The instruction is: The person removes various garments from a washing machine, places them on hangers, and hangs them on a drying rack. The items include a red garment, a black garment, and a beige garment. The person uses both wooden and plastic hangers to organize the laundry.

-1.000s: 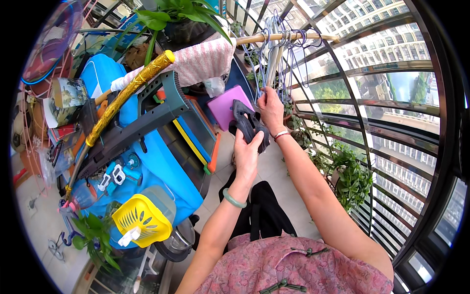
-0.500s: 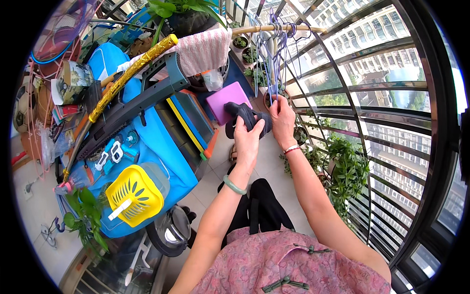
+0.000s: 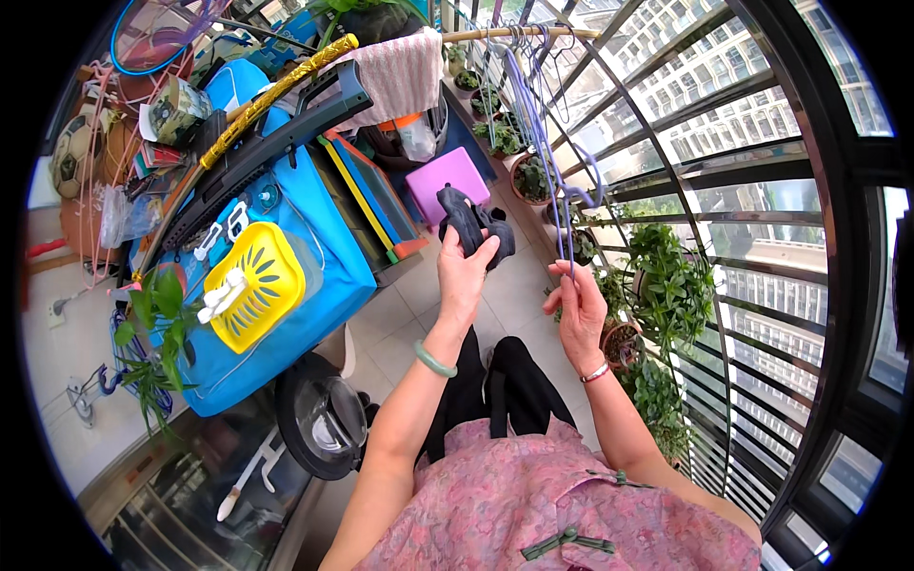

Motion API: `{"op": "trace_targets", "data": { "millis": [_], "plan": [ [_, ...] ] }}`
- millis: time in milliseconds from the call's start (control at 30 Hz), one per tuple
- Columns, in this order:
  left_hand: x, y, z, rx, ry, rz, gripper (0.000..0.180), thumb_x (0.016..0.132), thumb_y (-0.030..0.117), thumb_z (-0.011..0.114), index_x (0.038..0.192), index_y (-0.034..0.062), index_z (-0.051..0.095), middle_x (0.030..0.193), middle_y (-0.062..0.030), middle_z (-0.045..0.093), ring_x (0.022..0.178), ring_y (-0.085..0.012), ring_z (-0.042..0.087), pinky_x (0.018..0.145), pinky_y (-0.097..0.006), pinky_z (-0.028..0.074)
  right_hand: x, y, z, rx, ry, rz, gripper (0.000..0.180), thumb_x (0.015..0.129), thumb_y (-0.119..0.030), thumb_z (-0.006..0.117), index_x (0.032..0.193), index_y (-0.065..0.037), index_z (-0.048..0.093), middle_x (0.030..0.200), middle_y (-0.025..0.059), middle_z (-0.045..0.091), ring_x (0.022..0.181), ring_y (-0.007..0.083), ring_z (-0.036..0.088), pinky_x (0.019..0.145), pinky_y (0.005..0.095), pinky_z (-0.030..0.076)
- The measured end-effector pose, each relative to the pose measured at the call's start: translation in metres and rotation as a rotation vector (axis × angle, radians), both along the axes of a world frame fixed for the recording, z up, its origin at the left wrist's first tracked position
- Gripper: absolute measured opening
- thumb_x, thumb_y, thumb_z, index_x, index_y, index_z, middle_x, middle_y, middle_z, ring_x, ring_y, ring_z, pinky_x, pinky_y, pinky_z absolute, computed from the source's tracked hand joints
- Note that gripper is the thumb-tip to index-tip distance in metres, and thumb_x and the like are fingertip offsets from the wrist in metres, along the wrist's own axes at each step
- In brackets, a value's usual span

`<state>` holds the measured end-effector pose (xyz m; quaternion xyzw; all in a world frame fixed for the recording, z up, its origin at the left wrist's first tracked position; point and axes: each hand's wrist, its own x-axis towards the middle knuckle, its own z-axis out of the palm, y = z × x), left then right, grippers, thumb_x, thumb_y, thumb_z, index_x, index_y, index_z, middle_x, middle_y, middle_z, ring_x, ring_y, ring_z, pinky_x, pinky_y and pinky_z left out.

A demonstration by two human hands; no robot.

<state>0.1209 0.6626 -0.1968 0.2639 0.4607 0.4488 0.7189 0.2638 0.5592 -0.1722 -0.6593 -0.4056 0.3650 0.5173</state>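
My left hand (image 3: 463, 276), a green bangle on its wrist, is closed around a bunched piece of black cloth (image 3: 463, 228); its folds hide its exact kind. To the right, my right hand (image 3: 579, 312) pinches the near end of a thin lavender-blue clothes hanger (image 3: 564, 214). The hanger stretches away from my fingers, and its curved hook shows to the right. Beyond it, several more hangers (image 3: 519, 48) dangle in a cluster from a bamboo pole (image 3: 462, 36). Whether the held hanger still touches the others I cannot tell.
A pink-and-white striped towel (image 3: 400, 81) drapes over the pole. Ahead sits a purple box-like piece (image 3: 452, 181). A blue-covered surface (image 3: 333, 257) on the left bears a yellow slotted basket (image 3: 262, 295). Potted plants (image 3: 666, 285) line the railing (image 3: 776, 319) on the right.
My right hand has come down and toward me, pulling the lavender-blue hanger away from the cluster on the pole. My left hand keeps the black cloth and sits slightly lower and further left.
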Motion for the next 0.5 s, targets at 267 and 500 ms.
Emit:
{"op": "trace_targets", "data": {
  "millis": [267,500],
  "plan": [
    [-0.005,-0.097,0.064,0.137,-0.107,-0.002,0.053,0.092,0.003,0.061,0.142,0.0048,0.042,0.105,-0.0008,0.061,0.094,-0.0096,0.059,0.085,-0.026,0.05,0.02,-0.095,0.089,0.253,0.399,0.35,0.028,0.105,-0.021,0.042,0.124,-0.002,0.052,0.092,0.0106,0.07,0.078,0.0128,0.065,0.07,0.0235,0.048],
    [-0.022,-0.189,0.126,0.194,-0.14,-0.008,0.034,0.095,0.002,0.054,0.128,0.0061,0.049,0.107,-0.0022,0.062,0.094,-0.0099,0.061,0.081,-0.027,0.053,0.023,-0.158,0.112,0.259,0.348,0.397,0.029,0.105,-0.022,0.042,0.12,-0.002,0.056,0.129,0.0151,0.058,0.096,0.0184,0.066,0.084,0.0303,0.053]
  ]
}}
